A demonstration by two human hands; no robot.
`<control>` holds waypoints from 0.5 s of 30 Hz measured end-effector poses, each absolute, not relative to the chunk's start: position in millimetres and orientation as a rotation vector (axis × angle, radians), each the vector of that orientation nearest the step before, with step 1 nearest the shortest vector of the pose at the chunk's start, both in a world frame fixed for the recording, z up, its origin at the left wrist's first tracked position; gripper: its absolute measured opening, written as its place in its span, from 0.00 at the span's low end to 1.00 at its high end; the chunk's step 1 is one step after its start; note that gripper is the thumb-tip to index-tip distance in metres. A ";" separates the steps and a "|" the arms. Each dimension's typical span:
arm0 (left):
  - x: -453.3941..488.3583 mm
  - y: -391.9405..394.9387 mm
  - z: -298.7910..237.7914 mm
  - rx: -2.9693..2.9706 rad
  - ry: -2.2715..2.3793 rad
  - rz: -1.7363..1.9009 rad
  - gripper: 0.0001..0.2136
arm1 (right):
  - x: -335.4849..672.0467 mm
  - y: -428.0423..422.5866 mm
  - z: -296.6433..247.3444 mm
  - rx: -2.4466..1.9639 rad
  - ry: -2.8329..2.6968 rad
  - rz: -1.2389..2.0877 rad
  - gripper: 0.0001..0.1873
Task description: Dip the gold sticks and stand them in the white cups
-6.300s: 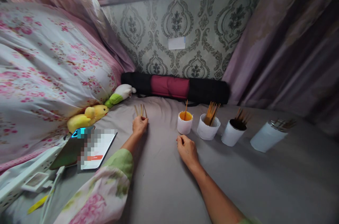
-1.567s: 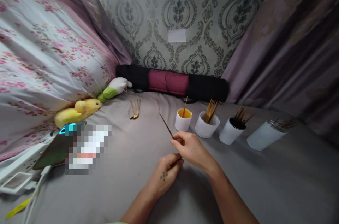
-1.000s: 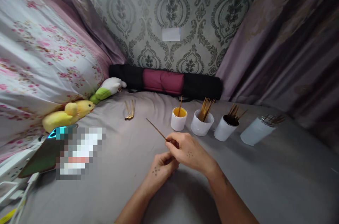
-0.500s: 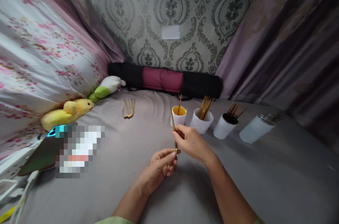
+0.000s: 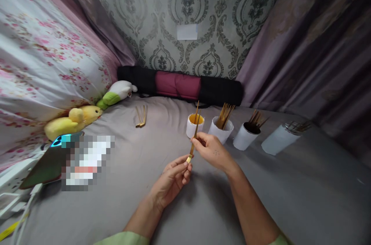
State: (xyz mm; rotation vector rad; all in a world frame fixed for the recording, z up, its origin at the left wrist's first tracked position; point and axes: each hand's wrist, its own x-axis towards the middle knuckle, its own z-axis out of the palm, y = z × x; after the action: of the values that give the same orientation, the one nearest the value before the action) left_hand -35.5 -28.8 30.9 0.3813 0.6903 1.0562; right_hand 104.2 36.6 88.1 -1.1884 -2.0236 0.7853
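Both hands are closed on one thin, pointed gold stick with a flat, shiny end. My left hand pinches that flat end between thumb and fingers. Higher up the shaft, my right hand grips it with thumb and forefinger. The point tilts up and away, overlapping a white cup with a yellow inside, which has a thin stick standing in it. Right of it, another white cup holds several gold sticks. Several similar gold pieces with bent ends lie together on the grey sheet.
A white cup with a dark inside and a leaning whitish container hold more sticks. A black and maroon roll lies along the wall. Plush toys, a phone and a power strip are at left.
The stick now leans further right, and its flat end has come up and left. My right hand has shifted slightly right; my left hand slightly up and left.
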 end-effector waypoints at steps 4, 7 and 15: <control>-35.1 -30.0 34.5 0.388 0.713 1.052 0.16 | 105.9 38.4 87.0 -1.192 -2.016 0.838 0.14; -35.2 -30.7 34.8 0.390 0.720 1.049 0.16 | 107.6 39.8 86.4 -1.198 -2.006 0.865 0.14; -34.5 -29.6 29.3 0.439 0.731 1.048 0.16 | 112.1 44.5 84.4 -1.232 -1.952 0.866 0.14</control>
State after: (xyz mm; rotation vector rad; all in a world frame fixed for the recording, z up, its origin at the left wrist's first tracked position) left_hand -34.5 -29.6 29.3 0.4391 0.7315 1.0480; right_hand 112.1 44.5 84.4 -1.2323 -1.9521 0.8665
